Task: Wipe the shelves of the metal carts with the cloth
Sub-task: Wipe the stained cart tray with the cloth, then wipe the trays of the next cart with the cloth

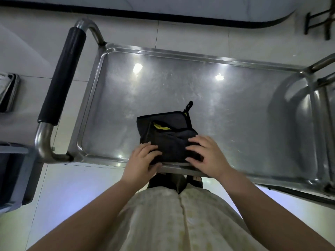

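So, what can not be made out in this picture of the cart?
All in the head view.
Lower shelves: hidden under the top shelf.
Second cart: cut off by the right edge.
Near edge of the cloth: covered by the left hand and right hand.
Right hand's grip: too blurred to tell pressing from holding.
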A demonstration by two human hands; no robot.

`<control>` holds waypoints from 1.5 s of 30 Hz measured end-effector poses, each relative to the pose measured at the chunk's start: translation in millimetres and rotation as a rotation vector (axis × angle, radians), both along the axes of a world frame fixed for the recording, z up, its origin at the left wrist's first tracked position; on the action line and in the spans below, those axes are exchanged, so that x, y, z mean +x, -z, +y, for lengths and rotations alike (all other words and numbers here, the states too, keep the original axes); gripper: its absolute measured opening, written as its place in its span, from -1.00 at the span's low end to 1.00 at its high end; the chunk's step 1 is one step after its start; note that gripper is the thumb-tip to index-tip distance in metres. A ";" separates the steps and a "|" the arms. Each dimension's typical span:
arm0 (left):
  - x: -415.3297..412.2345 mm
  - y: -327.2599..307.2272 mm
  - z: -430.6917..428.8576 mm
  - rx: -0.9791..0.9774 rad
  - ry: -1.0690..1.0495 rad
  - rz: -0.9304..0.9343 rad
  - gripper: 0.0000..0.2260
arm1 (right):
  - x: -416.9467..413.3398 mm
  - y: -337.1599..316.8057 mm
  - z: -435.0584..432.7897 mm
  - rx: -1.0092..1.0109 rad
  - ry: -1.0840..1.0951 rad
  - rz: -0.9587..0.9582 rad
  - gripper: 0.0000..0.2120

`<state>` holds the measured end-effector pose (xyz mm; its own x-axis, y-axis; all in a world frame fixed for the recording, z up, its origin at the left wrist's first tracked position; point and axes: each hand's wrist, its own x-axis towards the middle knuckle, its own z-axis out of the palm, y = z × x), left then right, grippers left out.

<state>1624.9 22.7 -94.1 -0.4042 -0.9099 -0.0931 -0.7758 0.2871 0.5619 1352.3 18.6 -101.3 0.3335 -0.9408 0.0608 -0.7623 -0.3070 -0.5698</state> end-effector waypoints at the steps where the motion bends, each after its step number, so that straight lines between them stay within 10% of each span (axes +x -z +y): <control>1: 11.2 1.1 -2.2 -0.015 0.070 -0.011 -0.73 | 2.7 0.1 6.3 0.033 -0.043 0.085 -0.64; 8: 16.9 -12.4 -33.9 -0.175 0.313 -0.086 -0.79 | 23.4 -16.2 4.6 0.021 0.058 0.236 -0.86; 15: -8.7 -61.8 -62.5 0.010 -0.105 0.074 -0.81 | 17.4 -70.0 -34.4 0.238 0.212 -0.018 -0.91; 28: -84.6 -159.7 18.8 -0.226 0.010 -0.038 -0.74 | -61.6 -177.9 34.9 -0.077 0.089 0.031 -0.84; 37: -116.1 -145.5 109.2 -0.464 -0.011 -0.017 -0.80 | -100.7 -153.2 131.2 -0.148 0.087 -0.112 -0.85; 45: -114.8 -86.7 127.4 -0.194 0.121 -0.039 -0.79 | -95.0 -84.2 176.6 0.151 0.276 -0.222 -0.84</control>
<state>1510.1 150.1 -7.4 -0.5112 -0.8573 0.0610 -0.7489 0.4791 0.4577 1257.2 195.2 -17.1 0.0603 -0.9973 -0.0427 -0.6574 -0.0075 -0.7535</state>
